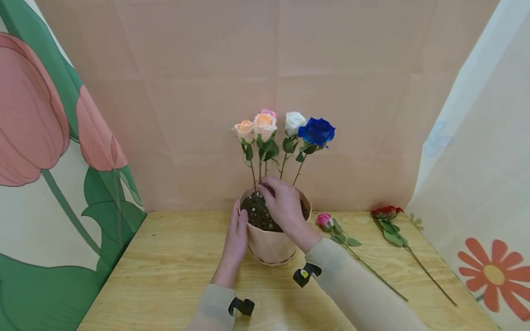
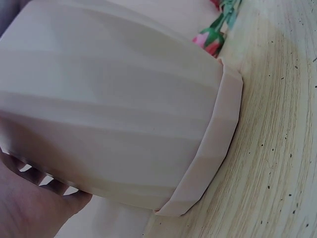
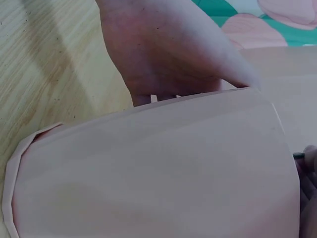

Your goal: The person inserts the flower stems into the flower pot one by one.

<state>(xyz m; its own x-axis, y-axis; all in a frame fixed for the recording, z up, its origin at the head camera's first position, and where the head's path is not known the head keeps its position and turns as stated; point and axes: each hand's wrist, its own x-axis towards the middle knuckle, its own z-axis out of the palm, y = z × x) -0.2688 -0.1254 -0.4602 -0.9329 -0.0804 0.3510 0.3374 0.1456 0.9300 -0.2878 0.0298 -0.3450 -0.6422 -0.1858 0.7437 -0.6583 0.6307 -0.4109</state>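
Note:
A pale pink flower pot [image 1: 271,246] filled with dark soil [image 1: 258,214] stands on a wooden table. My left hand [image 1: 235,234] rests against its left side, with extended fingers along the wall and the thumb near the rim. Over the soil, my right hand [image 1: 285,204] pinches the lower stem of a peach rose [image 1: 265,125]; a bit of dark stem [image 3: 298,155] shows at its fingertips in the right wrist view. Another peach rose [image 1: 244,128], a white rose [image 1: 295,123], a blue rose [image 1: 317,132] and a partly hidden pink flower [image 1: 269,112] rise from the pot.
Right of the pot, a pink rose [image 1: 324,219] lies on the table [image 1: 165,276]. Farther right lies a red flower [image 1: 386,212] with a long stem. A plain pink backdrop [image 1: 198,92] hangs close behind, and flower-printed cloths flank both sides.

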